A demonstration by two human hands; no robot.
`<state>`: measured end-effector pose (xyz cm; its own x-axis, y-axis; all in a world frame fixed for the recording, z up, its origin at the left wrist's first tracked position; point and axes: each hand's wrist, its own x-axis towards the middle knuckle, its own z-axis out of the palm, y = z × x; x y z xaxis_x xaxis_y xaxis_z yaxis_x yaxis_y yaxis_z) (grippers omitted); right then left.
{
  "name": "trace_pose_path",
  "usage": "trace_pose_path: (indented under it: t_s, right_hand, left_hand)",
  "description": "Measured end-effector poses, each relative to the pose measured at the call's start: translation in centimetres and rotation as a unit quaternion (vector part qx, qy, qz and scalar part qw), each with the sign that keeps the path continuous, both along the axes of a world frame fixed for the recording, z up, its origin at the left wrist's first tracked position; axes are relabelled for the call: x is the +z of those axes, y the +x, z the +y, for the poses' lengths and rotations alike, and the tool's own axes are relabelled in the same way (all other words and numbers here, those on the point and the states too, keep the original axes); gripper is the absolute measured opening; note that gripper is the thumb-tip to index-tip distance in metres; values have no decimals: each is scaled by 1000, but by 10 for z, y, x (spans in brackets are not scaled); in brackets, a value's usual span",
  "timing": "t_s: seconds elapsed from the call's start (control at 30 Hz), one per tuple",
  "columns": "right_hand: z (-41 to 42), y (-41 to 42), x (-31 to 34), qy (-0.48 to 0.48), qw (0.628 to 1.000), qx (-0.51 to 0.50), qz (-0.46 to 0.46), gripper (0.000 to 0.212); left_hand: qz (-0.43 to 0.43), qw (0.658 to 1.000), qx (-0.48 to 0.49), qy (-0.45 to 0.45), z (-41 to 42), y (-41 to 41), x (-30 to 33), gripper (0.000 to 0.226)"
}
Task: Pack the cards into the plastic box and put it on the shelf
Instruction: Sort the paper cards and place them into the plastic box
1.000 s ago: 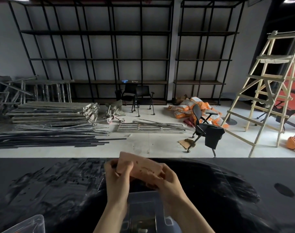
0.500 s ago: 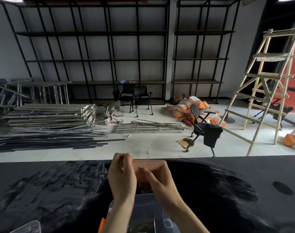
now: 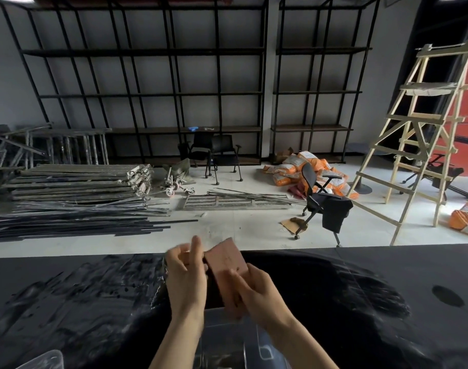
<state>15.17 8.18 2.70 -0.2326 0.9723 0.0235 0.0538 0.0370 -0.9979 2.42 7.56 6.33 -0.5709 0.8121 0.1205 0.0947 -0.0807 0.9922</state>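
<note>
A stack of pinkish cards (image 3: 225, 259) is held above the black table (image 3: 360, 302), tilted with its long side running away from me. My right hand (image 3: 257, 291) grips the near part of the stack. My left hand (image 3: 186, 275) is at the stack's left edge, fingers partly spread and blurred, with a bit of pink card behind them. The clear plastic box (image 3: 227, 339) sits open on the table right below my wrists. Tall black shelves (image 3: 147, 94) stand against the far wall.
A clear plastic lid (image 3: 45, 360) lies at the table's near left corner. Beyond the table are piles of metal bars (image 3: 67, 209), black chairs (image 3: 320, 206), orange sacks (image 3: 296, 169) and a wooden ladder (image 3: 419, 134). A dark round spot (image 3: 447, 295) marks the table at the right.
The card stack has turned from lying crosswise to pointing away from me, and my left hand has loosened and shifted along its left edge. The view has drifted slightly.
</note>
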Motion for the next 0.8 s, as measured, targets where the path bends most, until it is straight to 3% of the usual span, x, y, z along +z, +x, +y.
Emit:
trace_pose_path:
  t_s: [0.07, 0.13, 0.2, 0.3, 0.4, 0.5, 0.7, 0.8]
  right_hand:
    - [-2, -11, -3, -41, 997, -36, 63, 28]
    - [-6, -22, -6, -45, 996, -57, 50, 38]
    - [-10, -20, -6, -31, 998, -51, -10, 41]
    - [-9, -4, 4, -16, 994, -52, -92, 40]
    - [-7, 0, 11, 3, 997, -60, -54, 29]
    - [-11, -7, 7, 21, 997, -48, -62, 45]
    - [-16, 6, -1, 22, 995, -26, -92, 13]
    - [-16, 15, -4, 11, 986, -37, -164, 13]
  left_hand:
    - [-78, 994, -59, -56, -5, 15, -8, 40]
    - [-103, 989, -86, -56, -7, 29, -12, 28]
    - [-95, 991, -84, -52, -5, 30, -10, 19]
    - [-76, 990, -106, -50, 1, 20, -19, 32]
    - [-76, 991, -100, -48, 2, 21, -35, 45]
    - [-89, 987, -126, -47, 0, 34, -39, 27]
    - [-85, 975, -182, -95, -7, 41, -40, 19]
    - [-56, 958, -233, -156, -9, 39, -42, 15]
